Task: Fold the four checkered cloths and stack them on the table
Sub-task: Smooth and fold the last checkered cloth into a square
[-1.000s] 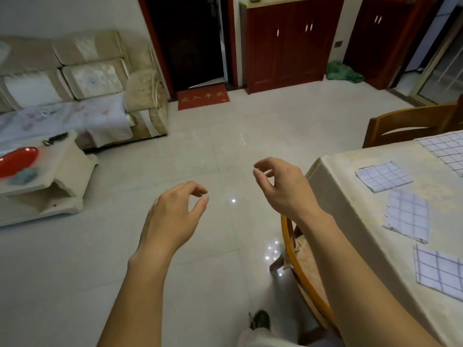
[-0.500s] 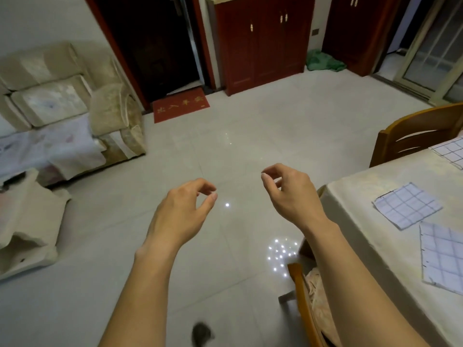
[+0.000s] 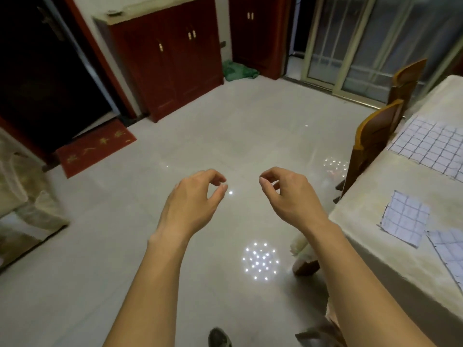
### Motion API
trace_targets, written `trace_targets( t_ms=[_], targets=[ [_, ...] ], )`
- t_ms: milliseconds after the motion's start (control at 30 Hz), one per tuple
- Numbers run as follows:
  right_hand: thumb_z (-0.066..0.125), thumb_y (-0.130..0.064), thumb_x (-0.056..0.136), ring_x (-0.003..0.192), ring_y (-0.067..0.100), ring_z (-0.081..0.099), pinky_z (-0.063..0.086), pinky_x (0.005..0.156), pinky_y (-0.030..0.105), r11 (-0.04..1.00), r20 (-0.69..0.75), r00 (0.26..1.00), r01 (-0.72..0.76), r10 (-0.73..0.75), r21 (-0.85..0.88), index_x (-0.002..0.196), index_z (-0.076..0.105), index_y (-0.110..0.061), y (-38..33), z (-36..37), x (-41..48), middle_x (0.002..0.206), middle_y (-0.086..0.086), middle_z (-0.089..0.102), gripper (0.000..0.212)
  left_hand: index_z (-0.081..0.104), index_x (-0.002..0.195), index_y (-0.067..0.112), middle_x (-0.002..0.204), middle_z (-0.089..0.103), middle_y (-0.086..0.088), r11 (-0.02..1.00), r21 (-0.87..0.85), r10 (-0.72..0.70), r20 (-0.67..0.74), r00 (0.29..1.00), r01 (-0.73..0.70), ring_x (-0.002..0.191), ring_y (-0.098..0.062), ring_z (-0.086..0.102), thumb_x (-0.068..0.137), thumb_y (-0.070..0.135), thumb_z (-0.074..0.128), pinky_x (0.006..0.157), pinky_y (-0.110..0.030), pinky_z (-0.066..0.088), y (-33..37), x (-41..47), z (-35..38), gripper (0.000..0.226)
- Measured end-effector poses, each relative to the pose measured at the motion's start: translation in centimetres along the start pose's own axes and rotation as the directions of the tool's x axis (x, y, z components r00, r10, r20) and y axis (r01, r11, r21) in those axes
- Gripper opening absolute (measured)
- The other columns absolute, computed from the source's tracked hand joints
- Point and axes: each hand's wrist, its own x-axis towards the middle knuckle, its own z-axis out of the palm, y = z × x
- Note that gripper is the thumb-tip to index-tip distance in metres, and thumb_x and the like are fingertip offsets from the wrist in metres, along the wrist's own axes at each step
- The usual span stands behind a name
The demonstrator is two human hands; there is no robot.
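Both hands hover over the tiled floor, left of the table. My left hand [image 3: 193,204] and my right hand [image 3: 288,194] are raised side by side with fingers loosely curled, holding nothing. The table [image 3: 370,236] with a beige cover runs along the right edge. On it a large checkered cloth [image 3: 431,149] lies spread flat at the far end. A small checkered cloth [image 3: 403,217] lies nearer, and a third checkered cloth [image 3: 448,249] beside it is cut off by the frame edge. Neither hand touches a cloth.
Two wooden chairs [image 3: 373,144] stand at the table's far side, and another chair [image 3: 308,266] is tucked under its near corner below my right arm. Red cabinets [image 3: 170,61], a dark doorway with a red mat [image 3: 97,149] and a glass door lie beyond.
The view has swung to the right: the sofa and low table have slid out on the left, the glass door has come in. Both hands keep the same loose curl, now closer together.
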Motion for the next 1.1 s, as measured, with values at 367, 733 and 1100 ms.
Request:
trace_targets(
  t_ms=[367,733,1100],
  targets=[
    [0.053,-0.04,0.101,0.088,0.005,0.064,0.057,0.077,0.031,0.984,-0.19,0.972,-0.159,0.14,-0.084,0.112,0.067,-0.029,1.0,2.1,11.0,0.094,-0.022,0.059,0.022,0.066,0.114,0.035,0.107,0.063,0.024,0.98,-0.083,0.192,0.113,0.975,-0.183,0.107,-0.005,0.061,0.102,0.044,0.055,0.087,-0.031,0.049,-4.4,15.4,0.5,0.019],
    [0.053,-0.037,0.099,0.09,0.012,0.066,0.056,0.08,0.039,0.994,-0.232,0.967,-0.105,0.109,0.03,0.107,0.069,-0.026,1.8,1.6,34.2,0.101,-0.013,0.07,0.021,0.065,0.111,0.038,0.105,0.062,0.027,0.978,0.024,0.208,0.034,0.978,-0.209,0.104,-0.003,0.06,0.101,0.045,0.054,0.08,-0.029,0.047,-6.2,37.1,-1.9,0.016],
    [0.051,-0.038,0.1,0.091,0.011,0.064,0.056,0.08,0.038,0.966,-0.269,0.934,-0.254,0.235,-0.04,0.107,0.068,-0.027,9.7,-2.2,47.9,0.101,-0.014,0.069,0.021,0.066,0.11,0.038,0.099,0.058,0.029,0.946,-0.099,0.321,0.16,0.933,-0.309,0.103,-0.001,0.059,0.101,0.044,0.056,0.08,-0.026,0.046,-1.9,56.4,6.0,0.015]
  ],
)
